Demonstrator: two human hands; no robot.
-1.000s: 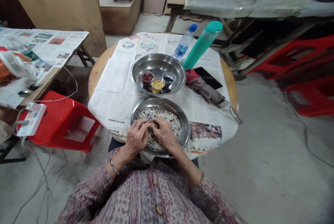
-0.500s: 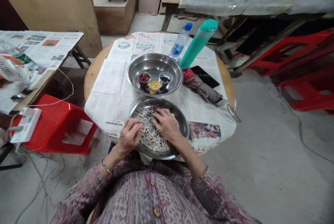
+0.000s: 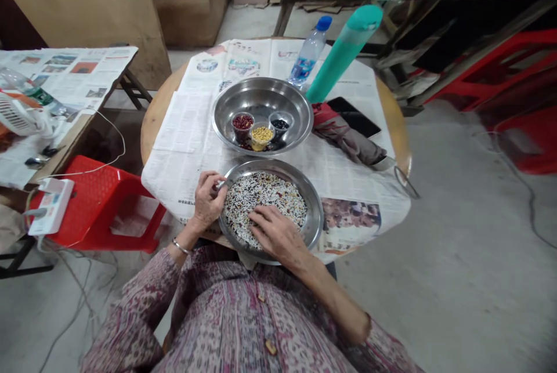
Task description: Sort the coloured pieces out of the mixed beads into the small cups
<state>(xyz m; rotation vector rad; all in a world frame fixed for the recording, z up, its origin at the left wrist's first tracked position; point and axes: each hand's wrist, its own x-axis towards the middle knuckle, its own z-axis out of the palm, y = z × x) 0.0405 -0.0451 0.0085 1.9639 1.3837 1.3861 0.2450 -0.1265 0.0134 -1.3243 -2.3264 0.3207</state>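
Note:
A shallow metal bowl (image 3: 317, 222) at the table's near edge holds a spread layer of mixed grains and beans (image 3: 265, 193), mostly white and black with some yellow and dark red. My left hand (image 3: 209, 198) grips the bowl's left rim, thumb and fingers closed on it. Over the near part of the grains lies my right hand (image 3: 278, 235), its fingers stretched out and touching them. Just beyond stands a second, deeper metal bowl (image 3: 261, 90). Inside it are small clear cups of red beans (image 3: 242, 122), yellow beans (image 3: 261, 135) and black beans (image 3: 279, 124).
Newspaper (image 3: 183, 123) covers the round table. Behind the far bowl stand a water bottle (image 3: 308, 51) and a tall teal container (image 3: 343, 54). A folded umbrella (image 3: 348, 138) and a black phone (image 3: 354, 116) lie to the right. A red stool (image 3: 100, 199) with a power strip (image 3: 52, 207) is at left.
My left hand has moved from over the grains to the near bowl's left rim. My right hand has drawn nearer to me across the grains, which now lie more evenly spread.

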